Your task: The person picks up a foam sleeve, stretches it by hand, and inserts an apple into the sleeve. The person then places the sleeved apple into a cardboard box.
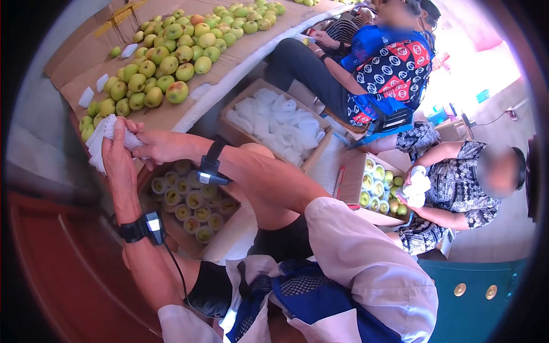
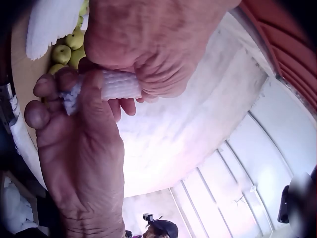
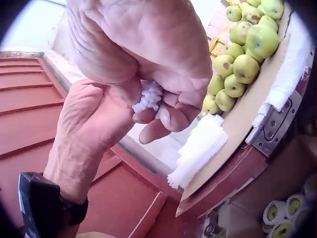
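Both hands meet at the table's near left corner on a white foam net sleeve (image 1: pixel 131 140). My left hand (image 1: pixel 121 163) pinches one end between thumb and fingers, palm turned up. From the right, my right hand (image 1: pixel 163 146) grips the other end with curled fingers. In the left wrist view the sleeve (image 2: pixel 121 85) is a narrow, flattened tube spanning the two hands. Its bunched end (image 3: pixel 148 96) pokes out between the right fingers in the right wrist view. Beside the hands, more white foam sleeves (image 3: pixel 198 151) lie at the cardboard's edge, near the pile of green apples (image 1: pixel 171 57).
Below the hands stands a carton of sleeved apples (image 1: pixel 189 200). A box of loose foam sleeves (image 1: pixel 274 120) is beyond my right arm. Two people sit at the right, one by another apple carton (image 1: pixel 377 191). A red panelled surface (image 1: pixel 57 257) is at left.
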